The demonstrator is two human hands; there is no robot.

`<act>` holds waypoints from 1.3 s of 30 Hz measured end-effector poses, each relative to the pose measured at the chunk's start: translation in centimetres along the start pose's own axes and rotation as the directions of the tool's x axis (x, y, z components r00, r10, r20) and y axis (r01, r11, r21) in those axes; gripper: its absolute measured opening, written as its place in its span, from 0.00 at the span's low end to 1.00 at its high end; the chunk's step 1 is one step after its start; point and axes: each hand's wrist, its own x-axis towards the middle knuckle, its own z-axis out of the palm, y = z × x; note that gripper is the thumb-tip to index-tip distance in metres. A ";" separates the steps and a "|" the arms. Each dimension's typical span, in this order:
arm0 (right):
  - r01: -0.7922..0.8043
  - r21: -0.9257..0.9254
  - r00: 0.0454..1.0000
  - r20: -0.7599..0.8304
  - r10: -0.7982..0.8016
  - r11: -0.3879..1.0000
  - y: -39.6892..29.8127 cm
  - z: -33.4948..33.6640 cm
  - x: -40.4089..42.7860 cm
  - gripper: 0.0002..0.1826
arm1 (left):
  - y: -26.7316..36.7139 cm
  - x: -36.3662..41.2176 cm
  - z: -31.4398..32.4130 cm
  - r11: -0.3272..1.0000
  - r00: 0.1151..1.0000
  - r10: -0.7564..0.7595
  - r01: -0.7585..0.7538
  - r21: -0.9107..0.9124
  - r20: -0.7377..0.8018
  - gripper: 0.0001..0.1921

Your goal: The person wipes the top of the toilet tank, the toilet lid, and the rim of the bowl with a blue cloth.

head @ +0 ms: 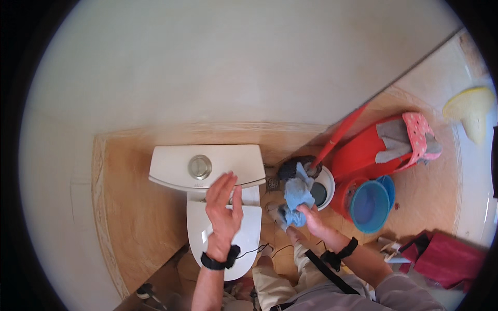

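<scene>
My left hand hovers over the white ceramic toilet, its thumb apart from the fingers and nothing in it. Below it are the shut toilet lid and the front edge of the cistern, which has a round flush button on top. To the right of the toilet, my right hand grips a crumpled light blue cloth. The cloth hangs in front of a white bucket with dark contents, hiding part of it.
A red pole leans by the bucket. Further right stand a red plastic tub with grey cloths over it and a turquoise basin. A floor drain lies beside the toilet. Dark red fabric hangs at lower right.
</scene>
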 end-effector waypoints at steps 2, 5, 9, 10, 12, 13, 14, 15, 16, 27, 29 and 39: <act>0.086 -0.095 0.995 0.054 -0.081 0.992 -3.6 0.6 -0.2 0.18 | -0.7 1.7 1.2 0.997 0.996 0.075 -0.076 0.027 0.053 0.11; 0.301 -0.179 0.949 0.147 -0.277 0.937 -4.2 0.9 1.3 0.18 | -1.6 3.2 3.4 0.987 0.979 0.149 -0.157 0.047 0.139 0.11; 0.317 0.092 0.934 0.142 -0.327 0.944 -4.8 5.6 1.9 0.17 | -4.4 2.5 5.9 0.991 0.973 0.093 -0.111 0.080 0.209 0.10; 0.351 0.054 0.914 0.194 -0.355 0.935 -5.4 7.1 2.1 0.18 | -4.5 2.3 6.2 0.986 0.977 0.094 -0.119 0.119 0.193 0.09; 0.479 0.007 0.859 0.205 -0.470 0.878 -5.6 10.5 4.2 0.20 | -4.4 2.3 7.2 0.979 0.979 0.102 -0.130 0.156 0.179 0.09; 0.555 -0.005 0.821 0.162 -0.547 0.832 -4.9 12.2 5.4 0.21 | -4.3 2.2 7.4 0.974 0.980 0.112 -0.141 0.178 0.164 0.09; 0.545 0.002 0.827 0.163 -0.538 0.839 -5.1 13.1 5.6 0.21 | -4.6 2.0 7.3 0.967 0.982 0.120 -0.150 0.207 0.147 0.09; 0.592 0.022 0.796 0.145 -0.588 0.806 -6.0 13.5 5.8 0.22 | -4.6 2.1 7.5 0.966 0.981 0.121 -0.152 0.208 0.154 0.09; 0.637 0.041 0.761 0.124 -0.636 0.770 -6.3 13.5 6.1 0.22 | -4.5 1.9 7.7 0.960 0.983 0.119 -0.150 0.236 0.140 0.09; 0.446 0.119 0.884 0.095 -0.457 0.887 2.1 11.6 13.2 0.18 | -4.8 1.3 8.9 0.946 0.985 0.120 -0.152 0.287 0.124 0.12; 0.426 0.140 0.898 0.058 -0.436 0.894 5.5 11.1 16.9 0.18 | -4.3 1.5 9.3 0.931 0.976 0.153 -0.195 0.308 0.156 0.09; 0.079 -0.033 0.997 0.018 -0.078 0.996 18.3 11.5 29.4 0.22 | -5.6 0.8 9.3 0.931 0.983 0.113 -0.156 0.329 0.145 0.10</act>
